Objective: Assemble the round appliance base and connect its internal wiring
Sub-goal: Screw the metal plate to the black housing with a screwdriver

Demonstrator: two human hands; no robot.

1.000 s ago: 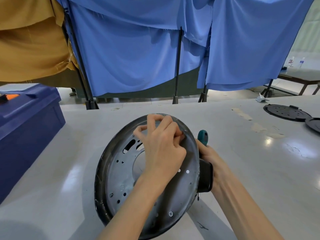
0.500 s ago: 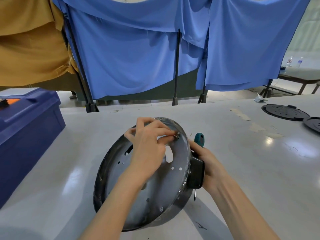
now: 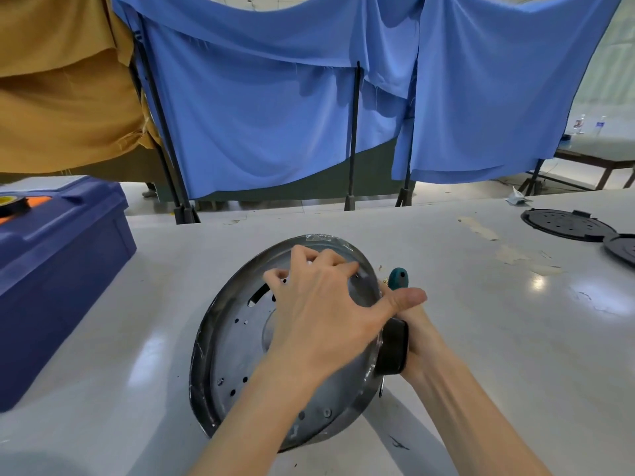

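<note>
Blue cloth drapes (image 3: 257, 115) and a mustard-yellow cloth (image 3: 62, 97) hang on black poles behind a pale, glossy desk (image 3: 498, 338), where a person works on a round grey metal appliance base (image 3: 233, 355); the base stands tilted on its lower rim near the middle of the desk, its perforated inner face turned to the camera, apparently so both sides can be reached at once; the left hand (image 3: 323, 310) lies over that face with its fingers (image 3: 302, 255) spread and lightly bent towards the upper rim and the thumb stretched out to the right, seemingly steadying the shell and feeling for a hole; whether the fingertips hold any small part cannot be told; the right hand (image 3: 417, 341) reaches round behind the rim beside a black plastic block (image 3: 393, 347) fixed to the base's edge and grips a teal-handled screwdriver (image 3: 398, 278), whose handle end sticks up above the fist, though its fingers are mostly hidden; the work looks to be at a fastening stage, with no wiring in view; a dark blue plastic crate (image 3: 62, 269) carrying a black tape roll (image 3: 12, 202) sits at the left, and two black round perforated plates (image 3: 567, 225) lie well apart at the far right
</note>
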